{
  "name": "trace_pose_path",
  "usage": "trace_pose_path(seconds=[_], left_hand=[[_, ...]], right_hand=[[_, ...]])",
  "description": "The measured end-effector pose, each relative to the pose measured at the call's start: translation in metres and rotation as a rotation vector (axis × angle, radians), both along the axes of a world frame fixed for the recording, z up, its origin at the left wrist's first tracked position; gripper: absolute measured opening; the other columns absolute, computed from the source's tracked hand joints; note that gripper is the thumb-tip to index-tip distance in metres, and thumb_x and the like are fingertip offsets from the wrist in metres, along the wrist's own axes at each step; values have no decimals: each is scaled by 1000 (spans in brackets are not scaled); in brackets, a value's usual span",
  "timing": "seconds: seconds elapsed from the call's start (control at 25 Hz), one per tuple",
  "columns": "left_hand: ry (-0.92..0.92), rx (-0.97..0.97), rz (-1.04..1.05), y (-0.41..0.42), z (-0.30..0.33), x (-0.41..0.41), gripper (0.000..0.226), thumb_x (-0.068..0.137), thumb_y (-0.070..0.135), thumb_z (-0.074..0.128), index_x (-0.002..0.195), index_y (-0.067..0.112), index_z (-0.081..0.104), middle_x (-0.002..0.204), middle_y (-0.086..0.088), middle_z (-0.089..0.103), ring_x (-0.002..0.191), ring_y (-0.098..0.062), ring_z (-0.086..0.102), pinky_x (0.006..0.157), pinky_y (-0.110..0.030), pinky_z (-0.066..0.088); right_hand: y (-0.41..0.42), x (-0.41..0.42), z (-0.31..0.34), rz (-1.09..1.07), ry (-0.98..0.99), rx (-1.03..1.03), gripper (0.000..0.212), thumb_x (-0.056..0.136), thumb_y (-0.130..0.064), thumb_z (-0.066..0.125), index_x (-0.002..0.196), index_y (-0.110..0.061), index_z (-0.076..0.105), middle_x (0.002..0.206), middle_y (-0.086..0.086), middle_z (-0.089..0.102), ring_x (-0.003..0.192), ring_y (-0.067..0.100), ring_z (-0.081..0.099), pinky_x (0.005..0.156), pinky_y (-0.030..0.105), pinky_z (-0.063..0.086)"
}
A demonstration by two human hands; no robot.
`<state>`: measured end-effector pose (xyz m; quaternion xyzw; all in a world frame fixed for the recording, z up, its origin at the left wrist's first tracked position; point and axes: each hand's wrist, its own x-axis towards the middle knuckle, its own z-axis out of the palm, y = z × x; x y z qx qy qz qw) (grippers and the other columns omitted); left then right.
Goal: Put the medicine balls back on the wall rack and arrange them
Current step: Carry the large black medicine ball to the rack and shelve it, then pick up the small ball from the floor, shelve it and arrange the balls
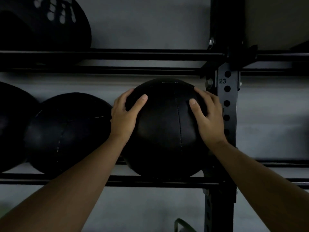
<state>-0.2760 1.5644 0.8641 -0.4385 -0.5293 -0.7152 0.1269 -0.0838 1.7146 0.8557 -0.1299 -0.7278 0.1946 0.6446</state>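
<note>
A black stitched medicine ball [165, 129] sits on the lower rails of the black wall rack [150, 181], close against the upright post. My left hand [124, 114] grips its left side and my right hand [208, 118] grips its right side, fingers spread over the top. A second black ball [66, 133] rests on the same rails just to the left, and part of a third ball [11, 124] shows at the left edge. Another ball [45, 25] lies on the upper shelf at top left.
The rack's perforated upright post [227, 104], marked 23, stands right beside my right hand. The upper shelf rails [133, 56] run across above the ball. A grey wall is behind. A dark object [183, 226] shows at the bottom edge.
</note>
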Motion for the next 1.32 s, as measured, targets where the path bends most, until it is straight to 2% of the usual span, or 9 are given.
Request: trace_pose_path(seconds=[0.36, 0.52, 0.64, 0.76, 0.84, 0.92, 1.16, 1.24, 1.32], left_hand=[[120, -300, -23, -35, 9, 7, 85, 89, 78, 57, 161, 39, 36, 169, 1, 32, 158, -27, 29, 128, -55, 29], [212, -452, -14, -57, 22, 7, 82, 96, 66, 61, 164, 29, 34, 170, -6, 32, 155, -31, 35, 126, -50, 33], [354, -432, -21, -74, 22, 8, 70, 96, 48, 71, 157, 25, 46, 163, -7, 40, 150, -29, 41, 121, -42, 37], [557, -451, 44, -80, 2, 19, 72, 96, 42, 72, 160, 26, 42, 172, -7, 29, 160, -30, 26, 129, -51, 21], [660, -496, 98, -85, -27, 35, 78, 96, 40, 70, 164, 27, 33, 179, -5, 14, 166, -27, 9, 131, -55, 3], [795, -507, 8, -96, -71, 59, 71, 98, 35, 68, 162, 24, 40, 178, -5, 20, 166, -26, 11, 131, -52, 0], [1065, -879, -570, -170, -225, 161, 56, 90, 45, 62, 140, 21, 65, 144, -6, 65, 131, -31, 62, 112, -41, 44], [1046, -939, -749, -203, -290, 203, 65, 80, 54, 56, 133, 17, 70, 135, -9, 71, 123, -31, 68, 106, -44, 52], [1041, -1073, -906, -243, -355, 247, 55, 87, 47, 67, 131, 14, 71, 133, -10, 72, 123, -30, 68, 106, -42, 52]], right_hand=[[-42, 32, 15, -201, -429, -71, 65, 105, -65, 34, 166, -46, 19, 177, 0, 17, 163, 29, 18, 126, 56, 22], [-80, 41, 33, -296, -501, -190, 68, 104, -61, 45, 165, -33, 31, 163, 13, 41, 148, 36, 44, 120, 49, 39], [-115, 42, 28, -327, -480, -206, 63, 101, -58, 54, 156, -27, 46, 144, 4, 58, 137, 28, 56, 113, 44, 47], [-145, 58, 6, -414, -437, -258, 49, 104, -47, 57, 147, -24, 56, 137, 6, 65, 127, 28, 62, 97, 35, 50], [-167, 81, -25, -503, -472, -310, 40, 104, -38, 58, 140, -23, 62, 131, 9, 70, 118, 31, 67, 90, 35, 52], [-197, 117, -74, -579, -553, -361, 34, 102, -34, 61, 134, -24, 66, 127, 8, 74, 117, 30, 68, 92, 35, 52], [-340, 233, -234, -757, -895, -685, 35, 96, -40, 54, 123, -27, 73, 126, 13, 76, 117, 35, 71, 95, 40, 55], [-399, 270, -297, -768, -978, -820, 34, 91, -44, 42, 102, -30, 70, 117, 12, 77, 109, 36, 72, 90, 44, 57], [-468, 306, -366, -771, -1017, -996, 37, 85, -43, 35, 95, -28, 67, 111, 11, 77, 104, 36, 73, 86, 45, 58]])
